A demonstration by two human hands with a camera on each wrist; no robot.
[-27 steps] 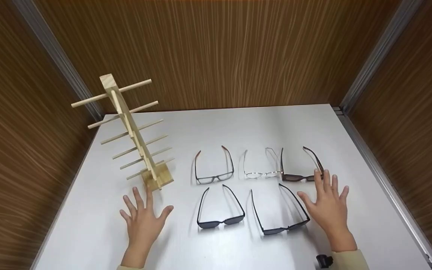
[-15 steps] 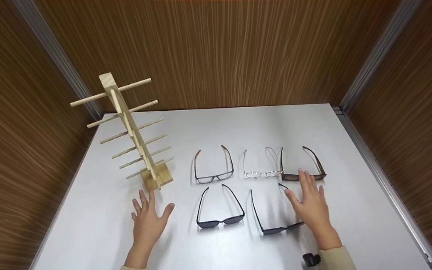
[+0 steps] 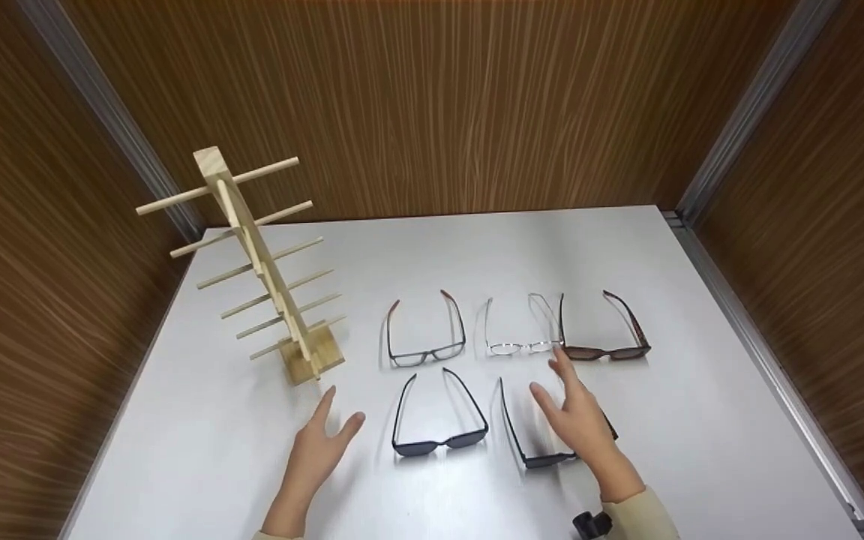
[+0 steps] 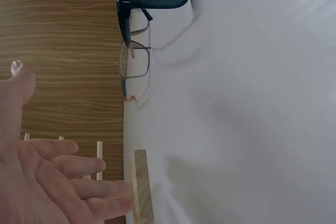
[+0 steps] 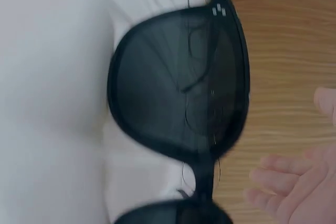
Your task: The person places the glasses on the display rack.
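Observation:
My left hand (image 3: 318, 448) hovers over the table just in front of the wooden peg stand (image 3: 271, 281), thumb spread and fingers straight, holding nothing. Extended likewise, my right hand (image 3: 582, 420) is above the front right black sunglasses (image 3: 544, 460) and hides part of them. Its fingertips point toward the thin-rimmed clear glasses (image 3: 505, 349) and the brown sunglasses (image 3: 604, 352). In the right wrist view, a dark lens of the black sunglasses (image 5: 178, 82) fills the middle, apart from the fingers. Front left are other black sunglasses (image 3: 439, 444); behind them lie dark-framed eyeglasses (image 3: 426, 356).
The white table (image 3: 417, 255) is enclosed by wood-grain panels (image 3: 432, 105) at the back and both sides. The stand's pegs stick out left and right at several heights. A metal rail (image 3: 762, 360) runs along the right edge.
My right hand has moved left, from beside the right sunglasses to over them. The left hand has shifted slightly right and turned sideways. The glasses and stand stay put.

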